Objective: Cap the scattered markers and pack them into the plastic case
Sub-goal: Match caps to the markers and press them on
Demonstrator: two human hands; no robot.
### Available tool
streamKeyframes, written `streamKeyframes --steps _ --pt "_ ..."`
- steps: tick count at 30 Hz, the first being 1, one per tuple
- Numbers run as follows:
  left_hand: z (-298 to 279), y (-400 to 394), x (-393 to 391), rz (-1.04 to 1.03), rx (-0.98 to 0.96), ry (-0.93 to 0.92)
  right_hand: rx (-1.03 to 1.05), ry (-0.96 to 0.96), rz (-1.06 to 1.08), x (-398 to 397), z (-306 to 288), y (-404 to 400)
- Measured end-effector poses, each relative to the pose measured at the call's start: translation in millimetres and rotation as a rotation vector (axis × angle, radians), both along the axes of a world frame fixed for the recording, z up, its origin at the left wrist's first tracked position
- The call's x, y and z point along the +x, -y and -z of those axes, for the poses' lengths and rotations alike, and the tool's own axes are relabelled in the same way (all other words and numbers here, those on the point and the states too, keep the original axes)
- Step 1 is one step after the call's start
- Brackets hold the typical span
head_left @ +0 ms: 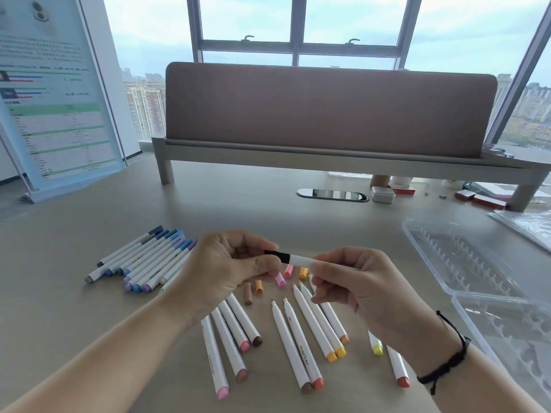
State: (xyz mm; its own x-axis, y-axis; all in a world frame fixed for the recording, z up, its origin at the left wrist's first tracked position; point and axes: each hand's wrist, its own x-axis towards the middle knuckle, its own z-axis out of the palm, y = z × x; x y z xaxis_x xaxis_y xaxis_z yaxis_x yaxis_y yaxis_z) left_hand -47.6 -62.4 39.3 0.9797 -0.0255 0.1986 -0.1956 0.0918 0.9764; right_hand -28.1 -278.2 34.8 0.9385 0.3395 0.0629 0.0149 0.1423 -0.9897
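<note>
Above the table I hold a white marker (pixel 299 259) level, its black cap (pixel 278 255) on the left end. My left hand (pixel 226 272) pinches the black cap. My right hand (pixel 360 290) grips the white barrel. Under my hands lie several uncapped white markers (pixel 293 341) with warm-coloured ends, and loose caps (pixel 258 287) in pink, orange and brown. A row of capped blue and purple markers (pixel 146 260) lies at the left. The clear plastic case (pixel 465 263) stands open at the right, its slots holding nothing I can see.
A brown padded screen on a grey shelf (pixel 328 156) crosses the back of the table. Small boxes (pixel 383 194) and red packets (pixel 480 199) sit under it at the right. A printed stand (pixel 56 99) rises at the far left. A plastic bag (pixel 527 228) lies beyond the case.
</note>
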Motion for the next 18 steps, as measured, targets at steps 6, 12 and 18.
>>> streamKeyframes --steps 6,12,18 --pt "6.0 14.0 -2.4 0.145 -0.192 -0.132 -0.071 0.111 -0.007 -4.5 6.5 -13.6" --pt "-11.0 -29.6 13.5 -0.029 -0.494 -0.075 -0.072 0.139 0.118 2.0 1.0 -1.7" --pt "-22.4 -95.3 25.6 -0.466 -0.429 0.092 -0.057 0.052 0.164 6.8 1.3 2.5"
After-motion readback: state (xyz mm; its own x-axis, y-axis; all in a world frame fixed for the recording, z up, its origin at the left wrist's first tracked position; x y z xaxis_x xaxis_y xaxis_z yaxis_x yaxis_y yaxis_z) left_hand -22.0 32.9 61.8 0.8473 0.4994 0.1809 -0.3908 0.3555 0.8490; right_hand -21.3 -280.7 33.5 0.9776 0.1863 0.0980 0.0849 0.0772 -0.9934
